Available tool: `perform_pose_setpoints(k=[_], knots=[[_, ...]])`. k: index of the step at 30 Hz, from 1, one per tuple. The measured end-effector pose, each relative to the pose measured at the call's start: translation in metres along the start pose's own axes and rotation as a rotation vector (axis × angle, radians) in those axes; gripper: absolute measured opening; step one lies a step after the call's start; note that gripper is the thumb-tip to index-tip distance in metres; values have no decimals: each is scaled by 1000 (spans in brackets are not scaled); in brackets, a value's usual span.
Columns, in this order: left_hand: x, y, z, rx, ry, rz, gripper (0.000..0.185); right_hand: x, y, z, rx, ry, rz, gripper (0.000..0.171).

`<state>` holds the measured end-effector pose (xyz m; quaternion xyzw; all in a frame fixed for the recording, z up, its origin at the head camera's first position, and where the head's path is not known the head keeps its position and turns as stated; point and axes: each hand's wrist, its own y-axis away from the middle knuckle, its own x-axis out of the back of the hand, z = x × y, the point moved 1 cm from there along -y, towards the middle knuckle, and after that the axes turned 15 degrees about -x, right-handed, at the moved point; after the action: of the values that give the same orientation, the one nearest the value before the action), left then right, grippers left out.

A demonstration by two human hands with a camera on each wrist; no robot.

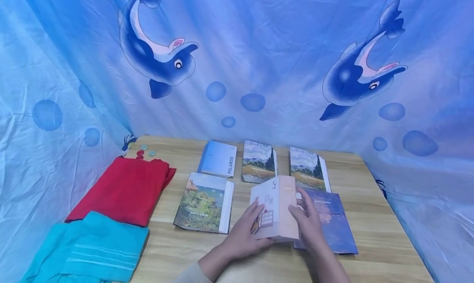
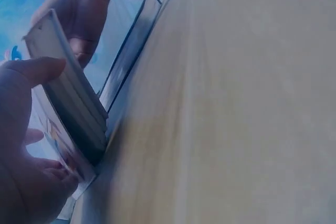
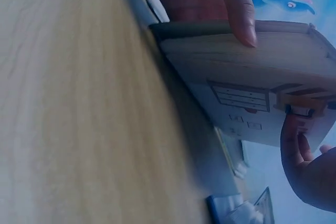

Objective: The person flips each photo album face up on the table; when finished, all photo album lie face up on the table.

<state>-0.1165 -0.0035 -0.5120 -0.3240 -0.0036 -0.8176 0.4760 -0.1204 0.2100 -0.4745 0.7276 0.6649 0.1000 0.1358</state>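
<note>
**Head view: both of your hands stand a pale photo album on edge**

Head camera shows you holding a pale pink album [image 1: 275, 207] upright on the wooden table [image 1: 374, 233], its spine facing you. Your left hand [image 1: 242, 231] grips the cover side with the little drawing of drawers, fingers curled onto it. Your right hand [image 1: 309, 221] holds the opposite side, thumb laid over the spine.

From the left wrist, the pale pink album [image 2: 68, 114] stands tilted on its lower edge, your left hand's thumb [image 2: 34, 72] pressed on the near cover and your right hand [image 2: 79, 19] behind it. From the right wrist, your right thumb [image 3: 239, 9] lies over the spine of the album [image 3: 247, 82], and left fingertips [image 3: 296, 135] pinch the illustrated cover.

Taking that album as the landmark: a purple-blue album [image 1: 335, 225] lies flat just to its right, partly under your right hand. A garden-painting album [image 1: 203, 202] lies to its left. Behind it sit three more: a light blue one marked POLAROID [image 1: 218, 158] and two landscape-painting albums [image 1: 258, 161] [image 1: 307, 168]. Far to the left lie a folded red cloth [image 1: 126, 190] and a teal towel [image 1: 92, 248], with small round tokens [image 1: 145, 151] past the red cloth.
</note>
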Motion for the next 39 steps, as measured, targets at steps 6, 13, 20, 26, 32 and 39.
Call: perform_pose_setpoints(k=[6, 13, 20, 26, 32, 39], knots=[[-3, -6, 4, -98, 106, 48, 100, -3, 7, -8, 37, -15, -5, 57], [-2, -11, 10, -171, 160, 91, 96, -7, 11, -13, 85, 10, -5, 54], [8, -13, 15, -207, 235, 124, 96, -17, 12, -10, 159, 118, -16, 54], [22, -13, 15, -253, 183, 109, 103, -27, 9, -3, 138, 174, -14, 53], [35, -10, 18, -264, 46, 85, 99, -29, 6, 3, 103, 167, -44, 50], [47, -3, 17, -301, 18, 96, 97, -31, 4, 9, 95, 160, -99, 42]])
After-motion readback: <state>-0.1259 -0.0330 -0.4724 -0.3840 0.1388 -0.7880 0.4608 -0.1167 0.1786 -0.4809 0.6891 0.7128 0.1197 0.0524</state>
